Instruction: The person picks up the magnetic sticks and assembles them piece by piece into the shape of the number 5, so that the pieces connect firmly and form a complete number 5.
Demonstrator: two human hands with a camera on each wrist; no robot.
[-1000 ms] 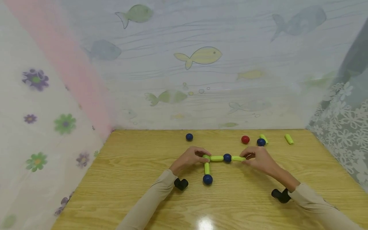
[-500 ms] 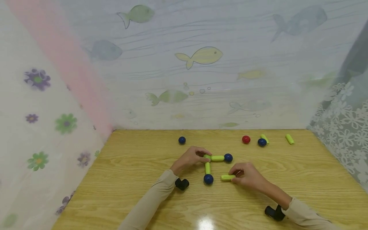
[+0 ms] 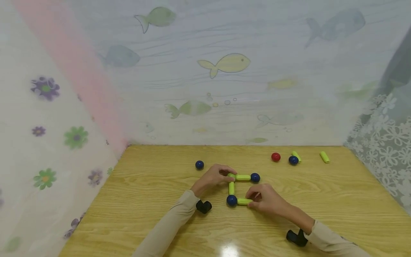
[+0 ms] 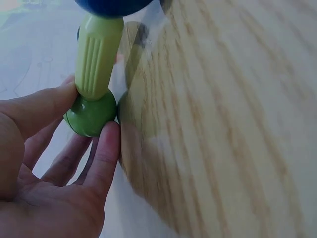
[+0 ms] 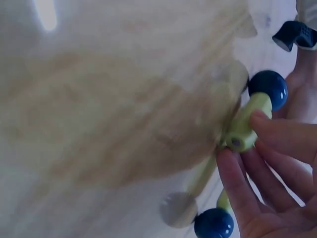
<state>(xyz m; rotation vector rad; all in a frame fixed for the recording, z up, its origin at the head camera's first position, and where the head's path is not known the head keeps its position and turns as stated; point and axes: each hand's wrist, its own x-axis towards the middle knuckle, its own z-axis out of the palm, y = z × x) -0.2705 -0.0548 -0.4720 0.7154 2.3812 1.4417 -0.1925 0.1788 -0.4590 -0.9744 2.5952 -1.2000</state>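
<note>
My left hand (image 3: 216, 175) pinches a green ball (image 4: 91, 115) at the corner of a rod-and-ball figure on the table. From that ball one yellow-green rod (image 3: 243, 177) runs right to a blue ball (image 3: 255, 177). Another yellow-green rod (image 4: 99, 57) runs toward me to a nearer blue ball (image 3: 232, 200). Between thumb and fingers my right hand (image 3: 268, 200) holds a third yellow-green rod (image 5: 247, 123), whose far end touches the nearer blue ball (image 5: 269, 89). Its free end, with a small dark spot, faces the right wrist camera.
On the wooden table (image 3: 144, 200), a loose blue ball (image 3: 199, 165) lies behind my left hand. Toward the back right are a red ball (image 3: 275, 157), a blue ball (image 3: 293, 160) against a yellow-green rod (image 3: 297, 156), and another rod (image 3: 325, 157). A fish-print curtain (image 3: 224, 107) hangs behind.
My right hand has pulled the third rod off the far-right blue ball and brought it nearer and left, onto the nearer blue ball. The loose blue ball behind has rolled left and nearer.
</note>
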